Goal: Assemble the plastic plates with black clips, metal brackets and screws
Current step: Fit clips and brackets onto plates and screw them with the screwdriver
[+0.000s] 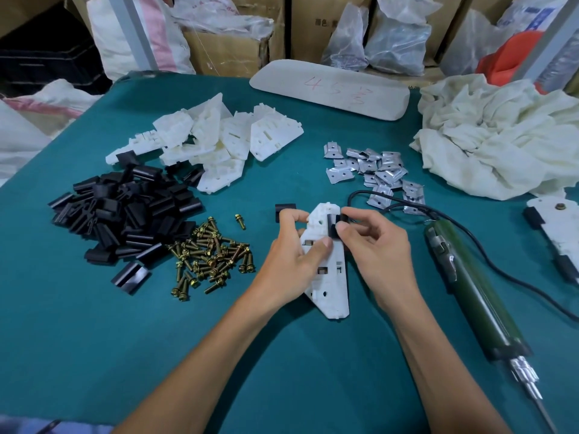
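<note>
Near the middle of the teal felt worktop (94,324), a long white plastic plate (329,277): flat, with a raised rim, pierced by round holes and square slots, narrow end pointing away. Clamped round its left edge, the grip of the left hand (294,245), thumb pressed on the plate's face. Pinched between thumb and forefinger of the right hand (376,242), a smooth black clip (332,227) seated on the plate's upper right edge. Just beyond the left fingertips, a second clip (285,209); held or lying loose, cannot tell.

To the left, a heap of clips (125,214), glossy and channel-shaped, and beside it a scatter of brass-coloured screws (213,255) with washers. Further back, a pile of plates (213,136), matt white. To the right of that, shiny folded metal brackets (376,173), each with a centre hole. Along the right, a dark green cylindrical screwdriver (470,292) with a black cord, lying flat. Behind it, a crumpled cream cloth (501,136).
</note>
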### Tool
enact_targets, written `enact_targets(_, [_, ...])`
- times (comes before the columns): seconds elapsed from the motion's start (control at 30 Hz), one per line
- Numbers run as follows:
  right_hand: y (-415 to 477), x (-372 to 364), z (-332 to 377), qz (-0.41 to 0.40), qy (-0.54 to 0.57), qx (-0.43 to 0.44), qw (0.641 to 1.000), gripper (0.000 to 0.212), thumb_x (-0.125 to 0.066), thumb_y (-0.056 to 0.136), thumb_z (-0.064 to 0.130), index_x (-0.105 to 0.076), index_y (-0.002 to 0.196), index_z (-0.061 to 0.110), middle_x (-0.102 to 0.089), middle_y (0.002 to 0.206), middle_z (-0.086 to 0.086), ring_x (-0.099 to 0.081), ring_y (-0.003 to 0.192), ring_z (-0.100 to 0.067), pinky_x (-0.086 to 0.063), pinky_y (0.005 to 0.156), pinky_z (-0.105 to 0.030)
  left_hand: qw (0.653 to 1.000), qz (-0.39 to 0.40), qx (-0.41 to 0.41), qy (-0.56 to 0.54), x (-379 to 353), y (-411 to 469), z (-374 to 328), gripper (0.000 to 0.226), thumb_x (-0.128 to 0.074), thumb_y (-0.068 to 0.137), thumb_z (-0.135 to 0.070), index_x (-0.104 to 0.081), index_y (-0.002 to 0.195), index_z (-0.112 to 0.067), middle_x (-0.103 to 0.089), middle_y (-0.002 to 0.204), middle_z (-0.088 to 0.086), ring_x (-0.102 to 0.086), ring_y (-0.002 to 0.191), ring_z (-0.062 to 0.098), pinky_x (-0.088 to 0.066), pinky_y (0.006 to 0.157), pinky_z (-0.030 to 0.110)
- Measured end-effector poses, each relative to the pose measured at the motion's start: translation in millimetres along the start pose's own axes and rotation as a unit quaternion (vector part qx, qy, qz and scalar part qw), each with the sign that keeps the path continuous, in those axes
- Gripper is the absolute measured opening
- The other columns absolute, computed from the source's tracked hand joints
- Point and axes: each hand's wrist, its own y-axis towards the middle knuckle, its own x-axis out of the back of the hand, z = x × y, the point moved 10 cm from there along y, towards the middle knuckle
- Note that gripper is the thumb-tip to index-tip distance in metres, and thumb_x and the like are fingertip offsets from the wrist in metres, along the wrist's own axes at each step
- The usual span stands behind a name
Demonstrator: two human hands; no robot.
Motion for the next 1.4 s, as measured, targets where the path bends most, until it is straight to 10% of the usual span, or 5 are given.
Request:
enact_targets(0.33, [27.8,-58.3,86.4,0.124,-0.252,0.154,0.947,0.023,-0.070,0.092,0.028,-0.072,0.115,0.025,-0.070,0.115,0.007,-0.062,0.110,-0.009,-0.047,0.102,-0.035,1.000,0.009,0.017,0.004,-4.5,3.6,1.4,0.036,-0.061,0.092,-0.041,-0.037,0.114,-0.028,-0.069,0.105,0.011,-0.069,0.090,0.032,-0.054,0.083,0.058])
enact_targets(0.53, [69.3,-152.0,61.3,0.356,-0.552,0.094,0.748,0.038,-0.070,0.088,0.009,-0.067,0.114,0.035,-0.061,0.122,-0.003,-0.060,0.111,-0.026,-0.054,0.089,-0.041,0.999,0.022,0.024,0.009,-5.8,3.6,3.6,0.052,-0.062,0.086,-0.047,-0.036,0.128,-0.032,-0.062,0.118,0.014,-0.064,0.103,0.039,-0.053,0.088,0.060])
enact_targets(0.63, [78.9,-162.0,50.3,0.390,-0.579,0.077,0.712,0.029,-0.073,0.087,0.013,-0.068,0.104,0.035,-0.067,0.114,-0.001,-0.066,0.101,-0.023,-0.057,0.084,-0.039,0.999,0.026,0.023,0.015,-5.9,4.2,6.4,0.043,-0.060,0.087,-0.047,-0.038,0.123,-0.037,-0.066,0.110,0.025,-0.066,0.097,0.038,-0.053,0.087,0.060])
enact_targets(0.93, [53.7,-48.7,99.7,0.199,-0.194,0.122,0.953,0.023,-0.066,0.094,0.015,-0.071,0.111,0.029,-0.070,0.080,0.005,-0.065,0.067,-0.016,-0.055,0.075,-0.035,0.999,-0.012,0.037,-0.033,1.2,9.7,13.2,0.041,-0.062,0.091,-0.037,-0.046,0.128,-0.030,-0.073,0.107,0.003,-0.071,0.098,0.025,-0.054,0.091,0.055])
enact_targets(1.4, [-44.8,12.3,-28.9,0.141,-0.019,-0.138,0.980,0.018,-0.059,0.096,0.001,-0.072,0.098,0.014,-0.076,0.077,-0.007,-0.073,0.067,-0.021,-0.060,0.064,-0.028,0.993,-0.042,0.045,-0.099,9.3,10.1,17.3,0.032,-0.064,0.098,-0.021,-0.053,0.128,-0.022,-0.072,0.106,-0.005,-0.071,0.094,0.014,-0.057,0.087,0.038])
